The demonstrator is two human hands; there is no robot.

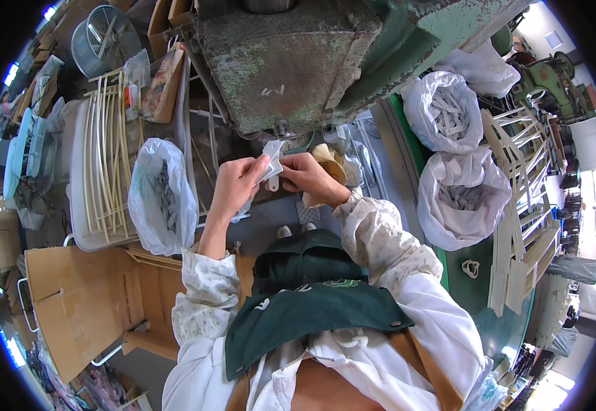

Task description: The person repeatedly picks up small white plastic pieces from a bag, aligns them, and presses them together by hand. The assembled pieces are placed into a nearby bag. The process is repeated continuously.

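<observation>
In front of the machine, my left hand [240, 179] is closed on a few flat, pale strips [271, 155], its thumb pressed on top. The strips overlap at angles and look like thin metal plates. Close on their right, my right hand [307, 179] has its fingers bent together at the strips' edge, beside a rounded strip end with a small hole [273, 183]. Its fingertips are partly hidden. Directly beyond both hands stands a worn green machine [281, 68], its lower head just past the strips.
At left, a white bag [163, 195] of grey pieces stands beside a pale bin [79, 178] with long curved strips. An open cardboard box [82, 301] lies nearer. To the right, two white bags [441, 113] [463, 198] of pieces sit by stacked pale frames [517, 205] on a green table [476, 294].
</observation>
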